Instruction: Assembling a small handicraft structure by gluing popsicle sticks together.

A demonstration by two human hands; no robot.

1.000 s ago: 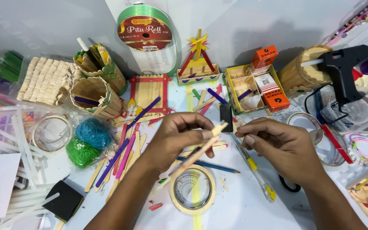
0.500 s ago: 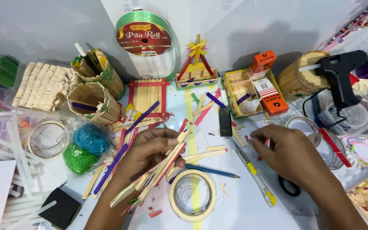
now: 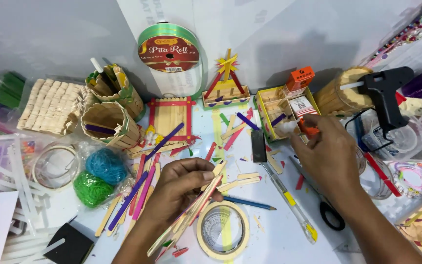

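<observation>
My left hand (image 3: 181, 188) grips a bundle of craft sticks (image 3: 191, 210), plain wood with a red one among them, slanting down to the left above a roll of tape (image 3: 222, 230). My right hand (image 3: 326, 151) reaches toward the yellow stick-built box (image 3: 269, 105) and its fingers close on a small orange-red object (image 3: 308, 128) at the box's near right corner. A utility knife (image 3: 289, 200) and a blue pencil (image 3: 250, 203) lie on the table between my hands.
Black glue gun (image 3: 384, 93) stands at the right. Stick-made cups (image 3: 108, 122), a red-framed stick panel (image 3: 171, 117), a small stick tree (image 3: 225, 83), a ribbon roll (image 3: 169, 51), blue and green yarn (image 3: 98, 176), scissors (image 3: 330, 215) and loose coloured sticks (image 3: 142, 190) crowd the table.
My left hand dropped lower with a bundle of sticks instead of one. My right hand moved away from it, up and right to the yellow box, onto the orange-red object.
</observation>
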